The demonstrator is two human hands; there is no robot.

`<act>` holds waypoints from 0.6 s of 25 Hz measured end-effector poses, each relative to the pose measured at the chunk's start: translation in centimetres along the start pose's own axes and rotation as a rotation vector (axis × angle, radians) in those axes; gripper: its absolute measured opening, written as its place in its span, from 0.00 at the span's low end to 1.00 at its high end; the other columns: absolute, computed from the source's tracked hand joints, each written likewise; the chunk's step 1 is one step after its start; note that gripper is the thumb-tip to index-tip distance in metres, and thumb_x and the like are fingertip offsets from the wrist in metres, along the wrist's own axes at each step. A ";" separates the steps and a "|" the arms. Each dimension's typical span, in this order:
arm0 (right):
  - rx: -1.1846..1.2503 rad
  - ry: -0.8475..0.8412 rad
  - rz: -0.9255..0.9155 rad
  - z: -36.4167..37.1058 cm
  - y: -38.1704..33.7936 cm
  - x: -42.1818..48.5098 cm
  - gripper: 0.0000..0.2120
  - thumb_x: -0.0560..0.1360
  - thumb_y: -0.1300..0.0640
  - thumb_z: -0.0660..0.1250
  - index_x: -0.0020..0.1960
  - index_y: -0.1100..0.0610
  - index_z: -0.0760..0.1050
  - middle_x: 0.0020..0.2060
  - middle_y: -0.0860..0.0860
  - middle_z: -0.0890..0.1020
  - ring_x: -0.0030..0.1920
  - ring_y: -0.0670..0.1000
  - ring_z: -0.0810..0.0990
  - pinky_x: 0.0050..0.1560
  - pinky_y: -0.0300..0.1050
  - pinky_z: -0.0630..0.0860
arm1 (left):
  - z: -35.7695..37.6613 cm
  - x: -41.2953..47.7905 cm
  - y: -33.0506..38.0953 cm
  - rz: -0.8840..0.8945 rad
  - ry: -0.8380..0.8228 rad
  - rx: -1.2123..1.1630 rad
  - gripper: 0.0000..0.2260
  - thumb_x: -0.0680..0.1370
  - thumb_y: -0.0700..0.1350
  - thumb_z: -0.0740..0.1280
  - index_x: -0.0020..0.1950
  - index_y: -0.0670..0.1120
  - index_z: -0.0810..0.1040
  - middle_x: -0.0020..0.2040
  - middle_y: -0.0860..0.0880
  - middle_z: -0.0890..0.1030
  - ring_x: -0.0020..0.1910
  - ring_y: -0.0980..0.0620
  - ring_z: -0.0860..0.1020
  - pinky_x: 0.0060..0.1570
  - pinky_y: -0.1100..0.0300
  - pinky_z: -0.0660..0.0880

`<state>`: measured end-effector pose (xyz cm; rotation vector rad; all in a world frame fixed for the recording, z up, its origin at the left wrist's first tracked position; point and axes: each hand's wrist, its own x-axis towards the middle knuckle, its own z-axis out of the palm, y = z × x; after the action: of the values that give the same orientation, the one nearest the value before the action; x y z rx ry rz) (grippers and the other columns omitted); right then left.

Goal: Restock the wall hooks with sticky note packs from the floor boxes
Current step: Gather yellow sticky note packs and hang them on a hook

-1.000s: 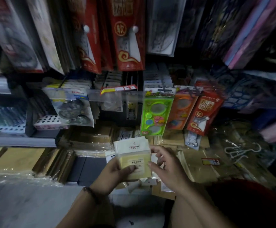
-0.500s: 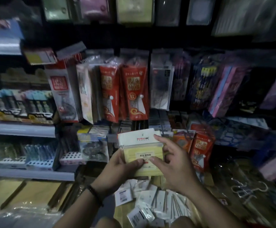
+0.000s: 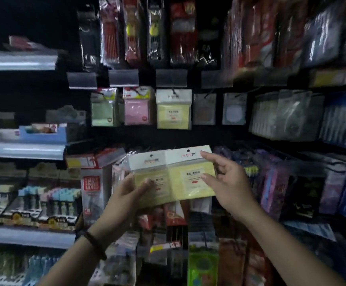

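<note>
**Two yellow packs held below the hook row**

Two yellow sticky note packs (image 3: 176,182) are held side by side in front of the shelving. The left hand (image 3: 124,195) has its fingers and thumb clamped on the left pack. The right hand (image 3: 229,186), fingers spread apart, touches the right pack's edge. Above them, a matching hanging yellow pack (image 3: 174,112) sits beside a pink pack (image 3: 137,110).

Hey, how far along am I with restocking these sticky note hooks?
Done: a green pack, a pink pack and a yellow pack hang on wall hooks. In hand: two yellow sticky note packs below them, the left hand gripping one, the right hand touching the other. Left: hanging both; floor boxes are out of view, so remaining stock is unknown.
</note>
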<state>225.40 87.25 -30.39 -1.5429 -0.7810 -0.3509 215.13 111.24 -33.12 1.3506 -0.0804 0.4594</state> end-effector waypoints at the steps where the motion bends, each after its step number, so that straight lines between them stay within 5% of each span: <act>1: 0.009 0.022 -0.025 0.1 -0.5 1.2 0.27 0.79 0.72 0.71 0.69 0.45 0.80 0.61 0.43 0.86 0.60 0.45 0.86 0.59 0.45 0.84 | 0.0 0.8 1.0 0.063 0.043 0.053 0.10 0.84 0.43 0.67 0.65 0.45 0.80 0.60 0.40 0.86 0.53 0.40 0.88 0.40 0.44 0.87; 7: 0.025 0.070 -0.139 1.1 -3.5 7.8 0.27 0.82 0.72 0.67 0.73 0.47 0.76 0.58 0.43 0.85 0.55 0.44 0.88 0.52 0.41 0.85 | -1.2 4.3 7.0 0.353 0.189 0.190 0.11 0.84 0.41 0.67 0.64 0.52 0.76 0.57 0.44 0.87 0.51 0.41 0.88 0.34 0.48 0.86; 15: -0.029 0.042 -0.275 3.6 -4.6 14.2 0.25 0.83 0.70 0.66 0.76 0.50 0.76 0.63 0.46 0.83 0.53 0.40 0.86 0.50 0.37 0.84 | -1.2 7.6 11.1 0.367 0.170 0.232 0.11 0.84 0.40 0.67 0.65 0.51 0.75 0.57 0.44 0.87 0.50 0.43 0.89 0.36 0.48 0.86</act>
<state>231.74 94.26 -18.32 -1.4521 -0.9611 -0.5975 217.79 116.08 -20.80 1.5239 -0.1390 0.9138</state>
